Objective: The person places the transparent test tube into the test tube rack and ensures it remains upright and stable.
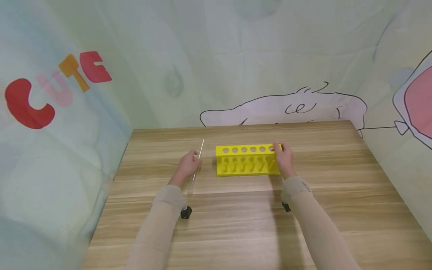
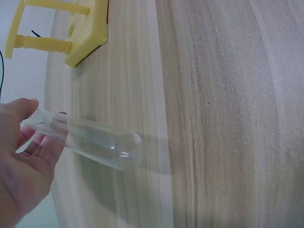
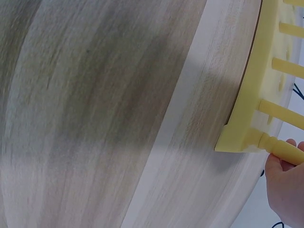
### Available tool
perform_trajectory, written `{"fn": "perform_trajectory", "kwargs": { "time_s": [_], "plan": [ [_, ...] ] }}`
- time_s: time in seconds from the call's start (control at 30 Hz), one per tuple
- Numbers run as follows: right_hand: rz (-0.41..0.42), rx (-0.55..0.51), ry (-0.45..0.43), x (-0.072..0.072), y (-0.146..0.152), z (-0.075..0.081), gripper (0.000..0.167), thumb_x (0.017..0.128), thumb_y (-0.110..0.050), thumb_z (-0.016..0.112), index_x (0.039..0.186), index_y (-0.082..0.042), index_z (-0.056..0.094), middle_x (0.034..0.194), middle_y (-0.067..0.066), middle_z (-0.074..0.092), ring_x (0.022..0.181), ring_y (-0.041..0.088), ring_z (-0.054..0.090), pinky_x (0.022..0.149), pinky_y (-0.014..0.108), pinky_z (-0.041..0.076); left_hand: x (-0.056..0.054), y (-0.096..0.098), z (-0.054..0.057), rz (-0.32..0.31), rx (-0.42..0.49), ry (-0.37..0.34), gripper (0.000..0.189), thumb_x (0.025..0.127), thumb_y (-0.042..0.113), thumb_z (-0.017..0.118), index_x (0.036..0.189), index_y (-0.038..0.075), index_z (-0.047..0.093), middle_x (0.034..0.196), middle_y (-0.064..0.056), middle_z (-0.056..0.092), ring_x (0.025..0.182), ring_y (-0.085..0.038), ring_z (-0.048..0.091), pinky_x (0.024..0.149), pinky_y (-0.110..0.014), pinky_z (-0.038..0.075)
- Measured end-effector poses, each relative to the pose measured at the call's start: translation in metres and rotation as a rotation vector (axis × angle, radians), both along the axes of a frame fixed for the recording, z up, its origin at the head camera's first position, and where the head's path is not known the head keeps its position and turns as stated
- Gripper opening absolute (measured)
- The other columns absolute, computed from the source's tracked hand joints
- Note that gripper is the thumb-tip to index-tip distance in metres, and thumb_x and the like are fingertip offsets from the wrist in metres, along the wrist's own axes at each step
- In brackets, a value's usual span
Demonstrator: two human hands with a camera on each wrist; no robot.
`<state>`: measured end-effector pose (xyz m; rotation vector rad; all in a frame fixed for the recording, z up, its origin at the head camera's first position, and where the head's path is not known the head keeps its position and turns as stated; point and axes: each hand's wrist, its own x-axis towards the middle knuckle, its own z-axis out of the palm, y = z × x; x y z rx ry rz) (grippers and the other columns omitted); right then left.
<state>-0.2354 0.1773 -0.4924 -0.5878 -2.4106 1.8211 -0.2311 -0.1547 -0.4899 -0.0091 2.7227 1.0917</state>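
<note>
A clear test tube [image 1: 193, 180] is pinched between the thumb and fingers of my left hand [image 1: 187, 165], left of the rack. In the left wrist view the tube's rounded closed end [image 2: 128, 151] points away from the hand, above the table. The yellow test tube rack [image 1: 248, 173] stands upright on the table, its holes and pegs visible. My right hand [image 1: 285, 160] grips the rack's right end, with fingers at the top plate. Seen from the right wrist, this hand [image 3: 287, 187] has its thumb against the end post [image 3: 280, 148].
The wood-grain table [image 1: 233, 232] carries the rack. A printed cloth [image 1: 152, 67] with cartoon drawings and letters hangs behind the table and along its sides. Small black devices [image 1: 186, 212] sit at both wrists.
</note>
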Motion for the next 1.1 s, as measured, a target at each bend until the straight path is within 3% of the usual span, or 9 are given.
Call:
{"fn": "perform_trajectory", "kwargs": {
  "time_s": [0.27,0.5,1.1],
  "plan": [
    [0.007,0.005,-0.002,0.0,0.0,0.001,0.043,0.091,-0.038,0.041,0.108,0.001,0.049,0.108,0.016,0.054,0.101,0.025,0.046,0.09,0.032,0.038,-0.001,0.001,0.003,0.019,0.056,0.004,0.035,0.086,0.015,0.049,0.116,-0.003,0.042,0.111,-0.024,0.057,0.1,-0.033,0.057,0.086,-0.041,0.047],
    [0.013,-0.004,-0.012,-0.001,0.0,0.001,0.04,0.092,-0.037,0.041,0.108,-0.001,0.048,0.108,0.015,0.053,0.099,0.024,0.046,0.088,0.032,0.038,-0.003,0.003,0.005,0.055,0.08,0.018,0.038,0.087,0.016,0.05,0.12,0.0,0.04,0.108,-0.02,0.058,0.098,-0.03,0.058,0.082,-0.039,0.048],
    [0.019,-0.007,0.015,0.0,0.001,0.0,0.044,0.091,-0.039,0.042,0.108,0.0,0.049,0.106,0.015,0.054,0.096,0.022,0.046,0.081,0.026,0.038,-0.001,0.0,0.016,0.066,0.064,0.047,0.038,0.087,0.014,0.049,0.121,0.0,0.04,0.106,-0.018,0.059,0.094,-0.029,0.06,0.08,-0.038,0.05]
  ]
}}
